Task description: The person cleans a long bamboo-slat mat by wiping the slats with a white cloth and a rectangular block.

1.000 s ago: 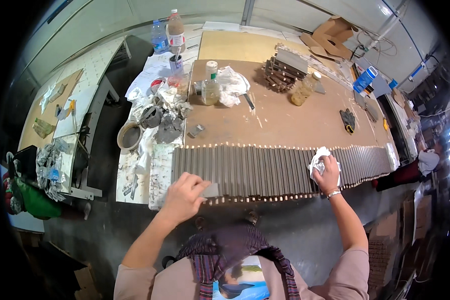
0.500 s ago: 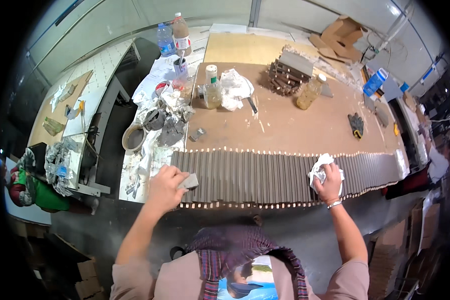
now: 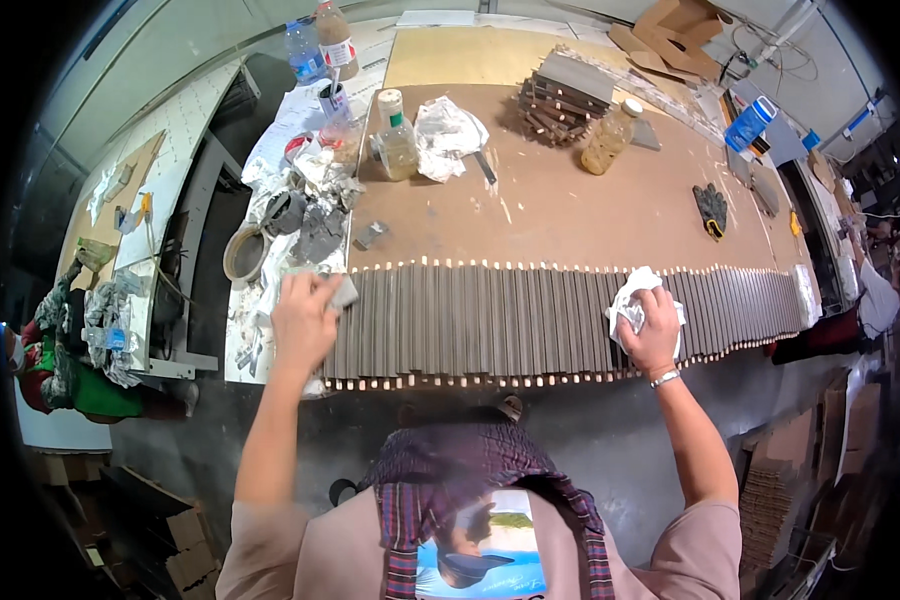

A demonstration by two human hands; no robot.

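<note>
Grey strips [image 3: 470, 320] side by side in long row across middle of frame; left hand [image 3: 307, 318] gripping grey block [image 3: 345, 292] at row's left end; right hand [image 3: 652, 328] clutching white cloth [image 3: 625, 297] on strips, right of centre; glove [image 3: 710, 208] on tabletop [image 3: 570, 215], upper right

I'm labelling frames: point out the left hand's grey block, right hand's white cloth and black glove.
Grey block [image 3: 346, 292], head view: exposed face.
White cloth [image 3: 629, 291], head view: upper part.
Black glove [image 3: 711, 207], head view: middle.
</note>
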